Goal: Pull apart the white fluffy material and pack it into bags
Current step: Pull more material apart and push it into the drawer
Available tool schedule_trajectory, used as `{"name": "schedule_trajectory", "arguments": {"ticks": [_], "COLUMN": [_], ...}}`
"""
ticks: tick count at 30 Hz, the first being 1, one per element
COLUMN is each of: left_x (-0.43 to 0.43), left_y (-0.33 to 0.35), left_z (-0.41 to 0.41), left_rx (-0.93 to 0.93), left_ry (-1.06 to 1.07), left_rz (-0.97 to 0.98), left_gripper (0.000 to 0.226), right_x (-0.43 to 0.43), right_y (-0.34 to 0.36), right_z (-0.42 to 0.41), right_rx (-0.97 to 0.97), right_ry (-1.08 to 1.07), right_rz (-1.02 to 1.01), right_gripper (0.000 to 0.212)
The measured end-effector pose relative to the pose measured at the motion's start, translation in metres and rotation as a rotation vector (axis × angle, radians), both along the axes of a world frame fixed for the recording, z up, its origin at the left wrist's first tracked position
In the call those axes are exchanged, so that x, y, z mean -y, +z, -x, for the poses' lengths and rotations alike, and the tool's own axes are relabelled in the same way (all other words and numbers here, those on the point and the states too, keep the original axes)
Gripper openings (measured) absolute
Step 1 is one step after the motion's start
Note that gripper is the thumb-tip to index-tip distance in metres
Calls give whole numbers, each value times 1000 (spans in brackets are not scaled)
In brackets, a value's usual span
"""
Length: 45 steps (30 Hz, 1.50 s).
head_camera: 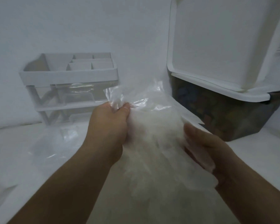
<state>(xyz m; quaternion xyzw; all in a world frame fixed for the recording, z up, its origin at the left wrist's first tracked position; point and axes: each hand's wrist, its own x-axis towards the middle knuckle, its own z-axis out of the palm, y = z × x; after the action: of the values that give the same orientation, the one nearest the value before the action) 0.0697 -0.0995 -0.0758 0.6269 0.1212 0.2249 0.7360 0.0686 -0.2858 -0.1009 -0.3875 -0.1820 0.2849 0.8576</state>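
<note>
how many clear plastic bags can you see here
2: the held bag, pinched by the left hand; the flat bag lying to its left. More may hide in the organizer.

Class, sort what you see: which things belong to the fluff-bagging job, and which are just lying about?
Job: left hand pinching the clear bag; right hand gripping the white fluff; loose clear plastic at left.
Lying about: desk organiser; dark storage bin; its raised white lid.
</note>
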Motion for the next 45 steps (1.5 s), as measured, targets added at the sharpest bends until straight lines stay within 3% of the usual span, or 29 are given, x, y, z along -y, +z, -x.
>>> {"name": "schedule_trajectory", "arguments": {"ticks": [1,3,5,7,9,11,14,16,18,19,21,23,26,27,29,32,37,39,42,45], "left_x": [1,2,1,1,2,2,-3,-10,-15,-16,-16,-13,-17,-21,-33,-62,-106,-116,-120,-116], "left_y": [0,0,-3,-6,-6,-3,1,3,4,6,8,12,10,10,12,21,25,22,19,14], "left_z": [0,0,0,1,4,5,6,2,-1,0,3,7,7,6,2,-5,-4,-3,4,4], "left_rx": [-14,-47,-36,32,90,108,68,25,-55,-86,-101,-97,-72,-40,54,136,55,25,-52,-40], "left_ry": [-37,-112,-88,27,76,30,-10,-68,-121,-154,-247,-343,-354,-274,-73,22,-300,-266,-334,-408], "left_rz": [32,82,21,-288,-567,-620,-535,-311,-68,36,170,220,63,-96,-355,-339,-361,-501,-732,-573], "left_gripper": [9,9,9,15,23,25,21,14,14,18,20,22,17,13,15,15,33,26,53,76], "right_x": [-1,5,13,9,7,10,20,23,30,31,37,40,38,37,38,52,59,58,53,48], "right_y": [0,-5,-5,-6,-9,-10,-6,5,10,12,10,6,7,8,8,1,-9,-13,-15,-15], "right_z": [-4,-12,-14,-9,-11,-16,-27,-22,-20,-19,-19,-23,-27,-28,-33,-44,-46,-49,-48,-47], "right_rx": [-35,-73,-53,12,99,115,5,31,41,71,167,143,-52,-100,-88,109,332,367,400,393], "right_ry": [-45,72,-13,86,125,39,-66,-59,-82,-99,-38,3,-127,-229,-536,-889,-937,-879,-778,-773], "right_rz": [27,-64,-15,-61,33,215,184,191,193,224,312,355,381,423,604,955,1308,1415,1597,1676], "right_gripper": [41,63,75,66,47,38,40,38,13,13,39,62,84,76,38,14,17,26,45,49]}}
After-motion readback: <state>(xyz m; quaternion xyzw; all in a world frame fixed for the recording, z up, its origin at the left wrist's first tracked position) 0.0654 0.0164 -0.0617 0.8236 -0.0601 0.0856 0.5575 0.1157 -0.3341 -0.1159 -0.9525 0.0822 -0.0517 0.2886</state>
